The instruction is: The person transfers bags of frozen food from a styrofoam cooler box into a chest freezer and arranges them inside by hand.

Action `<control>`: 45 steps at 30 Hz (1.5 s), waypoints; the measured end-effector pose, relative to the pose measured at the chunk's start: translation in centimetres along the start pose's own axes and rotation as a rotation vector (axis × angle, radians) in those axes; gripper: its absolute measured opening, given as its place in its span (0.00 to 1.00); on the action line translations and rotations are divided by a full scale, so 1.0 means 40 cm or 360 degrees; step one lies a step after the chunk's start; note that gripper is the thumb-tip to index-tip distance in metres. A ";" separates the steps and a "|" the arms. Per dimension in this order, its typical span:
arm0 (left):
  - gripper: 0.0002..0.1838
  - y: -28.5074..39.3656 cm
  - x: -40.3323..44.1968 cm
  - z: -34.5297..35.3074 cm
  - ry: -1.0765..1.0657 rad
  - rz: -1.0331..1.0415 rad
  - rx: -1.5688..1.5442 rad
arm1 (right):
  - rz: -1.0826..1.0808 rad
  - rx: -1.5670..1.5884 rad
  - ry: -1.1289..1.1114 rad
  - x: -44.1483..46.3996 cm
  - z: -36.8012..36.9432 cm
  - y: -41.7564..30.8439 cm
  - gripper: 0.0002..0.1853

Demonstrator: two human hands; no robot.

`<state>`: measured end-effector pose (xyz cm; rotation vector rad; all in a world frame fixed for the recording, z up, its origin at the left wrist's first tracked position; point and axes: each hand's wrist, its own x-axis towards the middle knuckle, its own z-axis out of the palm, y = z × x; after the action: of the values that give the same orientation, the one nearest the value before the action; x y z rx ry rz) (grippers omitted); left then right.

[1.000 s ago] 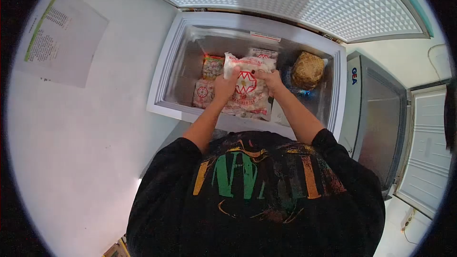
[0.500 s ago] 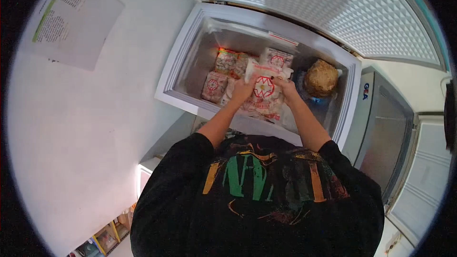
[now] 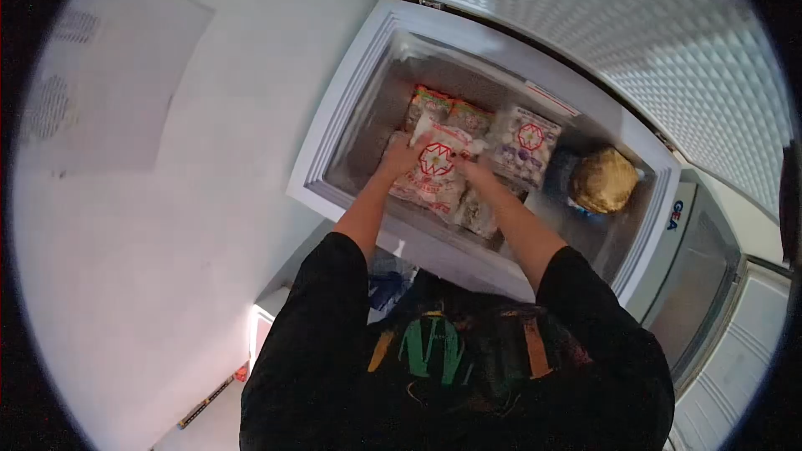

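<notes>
Inside the chest freezer (image 3: pixel 501 263), a clear plastic food bag (image 3: pixel 434 184) with a red printed logo lies across other packs at the left. My left hand (image 3: pixel 402 157) is closed on its left side. On its right side, my right hand (image 3: pixel 474 170) grips the bag, fingers near the logo. What is in the bag looks pale and lumpy, but I cannot make out its kind. To the right of my right hand lies a pack of pale round pieces (image 3: pixel 526 146) with a red logo. Another pack (image 3: pixel 479 214) sits partly under my right forearm.
Two packs with red-green tops (image 3: pixel 430 105) lie behind the bag. A large brown-yellow round bundle (image 3: pixel 603 180) sits at the freezer's right end. The raised lid (image 3: pixel 585 17) stands behind, a wall (image 3: pixel 192 200) at left, a grey GEA appliance (image 3: pixel 689 242) at right.
Both hands have shifted the bag leftward over the left packs. The pack of round pieces and the one beneath my right forearm are now uncovered. The view has turned slightly.
</notes>
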<state>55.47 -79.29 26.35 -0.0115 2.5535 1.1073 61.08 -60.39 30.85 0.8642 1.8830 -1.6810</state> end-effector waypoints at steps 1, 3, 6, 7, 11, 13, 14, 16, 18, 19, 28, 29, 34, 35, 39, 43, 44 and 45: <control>0.41 -0.009 0.026 -0.027 -0.0003 -0.0002 -0.0001 | 0.0109 0.0051 0.0004 0.035 0.037 -0.008 0.38; 0.44 0.005 0.060 -0.087 -0.0374 -0.0162 -0.0081 | 0.0156 0.0053 -0.0021 0.115 0.103 -0.011 0.37; 0.42 -0.116 0.120 -0.041 -0.0126 -0.0189 -0.0150 | 0.0395 0.0056 -0.0140 0.304 0.193 0.072 0.35; 0.42 -0.188 0.161 -0.016 -0.0143 -0.0144 -0.0171 | 0.0474 0.0035 -0.0152 0.362 0.235 0.121 0.34; 0.34 -0.537 0.274 0.162 -0.0279 -0.0391 -0.0025 | 0.0658 0.0775 -0.0224 0.510 0.334 0.328 0.38; 0.33 -0.600 0.280 0.201 -0.0214 -0.0381 -0.0438 | 0.0726 0.0615 -0.0107 0.476 0.353 0.285 0.38; 0.32 -0.597 0.295 0.207 -0.0233 -0.0354 -0.0166 | 0.0754 0.0443 0.0059 0.458 0.366 0.237 0.38; 0.31 -0.585 0.293 0.201 -0.0274 -0.0331 0.0387 | 0.0811 0.0288 0.0160 0.448 0.393 0.232 0.38; 0.29 -0.589 0.289 0.201 -0.0354 -0.0272 0.0718 | 0.0794 0.0243 0.0184 0.461 0.413 0.249 0.33; 0.28 -0.608 0.291 0.208 -0.0408 -0.0227 0.0858 | 0.0771 0.0178 0.0196 0.466 0.425 0.261 0.31; 0.24 -0.587 0.269 0.286 -0.0086 0.0452 0.1094 | -0.0006 -0.1214 -0.0233 0.493 0.481 0.387 0.15; 0.23 -0.533 0.262 0.271 0.0082 0.0584 0.0883 | -0.0191 -0.1376 -0.0340 0.491 0.460 0.404 0.14; 0.29 -0.394 0.257 0.240 -0.0600 0.0055 0.1435 | 0.0155 -0.1124 -0.0445 0.432 0.303 0.391 0.14; 0.29 -0.380 0.262 0.240 -0.0726 0.0058 0.1430 | 0.0094 -0.0795 -0.0332 0.395 0.261 0.395 0.16; 0.27 -0.148 0.224 0.103 -0.0887 -0.0537 0.0538 | -0.0160 -0.0939 -0.0358 0.233 0.073 0.253 0.13; 0.32 0.086 0.124 -0.081 -0.1243 -0.0068 0.0332 | 0.0080 -0.0281 -0.0058 0.109 -0.106 0.256 0.15; 0.28 0.142 0.060 -0.134 -0.1110 0.0344 0.0534 | 0.0144 -0.0009 -0.0064 0.032 -0.153 0.209 0.16; 0.27 0.193 0.009 -0.182 -0.1059 0.0557 0.0631 | 0.0219 0.0267 -0.0079 -0.057 -0.190 0.166 0.17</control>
<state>51.69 -79.05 36.26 0.7888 2.1392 0.5462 67.93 -52.88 28.91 0.9844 1.6288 -1.7769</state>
